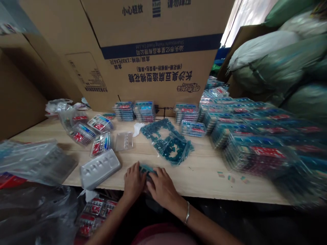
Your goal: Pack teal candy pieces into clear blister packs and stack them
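Observation:
At the table's front edge, my left hand (134,181) and my right hand (163,186) close in from both sides on a small clear plastic case (146,169) with teal pieces along its top. My fingers and thumbs cover most of the case, and its lower part is hidden. Just beyond my hands lies a clear bag of small teal pieces (167,141). To the left of my left hand rests a stack of clear moulded trays (100,168). Behind that, a single clear tray (124,141) lies flat near several filled cases (101,143).
Large stacks of filled cases (255,149) crowd the right side. Smaller stacks (144,110) stand against a tall cardboard box (158,68) at the back. Small striped pieces (231,178) lie at the front right. Nested clear plastic lids or trays (38,160) fill the left edge.

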The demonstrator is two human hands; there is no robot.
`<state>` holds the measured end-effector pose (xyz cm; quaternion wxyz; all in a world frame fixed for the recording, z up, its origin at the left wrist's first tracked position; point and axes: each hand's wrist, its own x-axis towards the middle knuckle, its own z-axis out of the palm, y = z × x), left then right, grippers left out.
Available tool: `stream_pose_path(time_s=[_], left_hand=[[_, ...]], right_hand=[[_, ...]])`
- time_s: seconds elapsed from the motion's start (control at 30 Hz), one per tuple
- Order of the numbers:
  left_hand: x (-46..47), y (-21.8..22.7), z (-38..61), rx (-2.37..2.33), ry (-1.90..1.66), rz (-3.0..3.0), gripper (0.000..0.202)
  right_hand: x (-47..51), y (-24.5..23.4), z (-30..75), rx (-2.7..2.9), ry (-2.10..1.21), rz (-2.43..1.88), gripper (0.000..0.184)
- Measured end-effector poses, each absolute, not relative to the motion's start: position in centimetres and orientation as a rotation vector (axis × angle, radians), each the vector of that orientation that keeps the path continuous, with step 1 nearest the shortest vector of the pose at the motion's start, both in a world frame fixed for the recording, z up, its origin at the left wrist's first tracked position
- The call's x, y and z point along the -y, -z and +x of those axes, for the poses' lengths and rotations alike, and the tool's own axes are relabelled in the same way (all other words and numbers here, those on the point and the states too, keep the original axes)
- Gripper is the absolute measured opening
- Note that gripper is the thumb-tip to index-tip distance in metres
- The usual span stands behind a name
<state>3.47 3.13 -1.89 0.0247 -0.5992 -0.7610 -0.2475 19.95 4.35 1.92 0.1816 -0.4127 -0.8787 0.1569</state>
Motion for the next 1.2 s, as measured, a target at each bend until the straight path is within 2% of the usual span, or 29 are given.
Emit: stream_pose_path(time_s=[0.17, 0.5, 0.57, 0.63, 0.73, 0.83, 0.93, 1.03, 1.2], left_hand=[[-1.9, 3.4, 5.5, 2.253, 0.648, -1.76, 0.051], [-1.8, 3.3, 5.4, 2.193, 0.608, -1.747, 0.054], [-1.8, 3.4, 5.5, 2.181, 0.619, -1.753, 0.054], [-1.8, 3.5, 5.4, 2.172, 0.63, -1.761, 0.054], [-1.8, 3.4, 5.4, 2.166, 0.635, -1.765, 0.053], [-1.8, 3.3, 5.4, 2.167, 0.628, -1.785, 0.053], [-1.8, 3.2, 5.4, 2.177, 0.621, -1.825, 0.051], [-1.8, 3.3, 5.5, 2.197, 0.62, -1.813, 0.051], [-1.8, 3.5, 5.5, 2.191, 0.622, -1.798, 0.051]], right_hand=[[-7.5, -1.9, 19.4, 2.545, -0.406, -1.321, 0.022], [-9.8, -2.7, 19.0, 2.532, -0.629, -1.293, 0.011], [-10.6, -2.5, 19.1, 2.449, -0.818, -1.273, 0.009], [-11.5, -2.3, 19.3, 2.325, -1.154, -1.23, 0.003], [-12.8, -2.3, 19.5, 2.013, -1.747, -1.099, 0.007], [-13.3, -2.2, 19.5, 1.766, -2.074, -0.941, 0.007], [-13.3, -1.6, 19.1, 1.752, -2.105, -0.771, 0.007], [-13.4, -0.5, 18.6, 1.774, -1.981, -0.773, 0.007], [-14.0, 0.8, 17.8, 1.78, -1.984, -0.807, 0.023]])
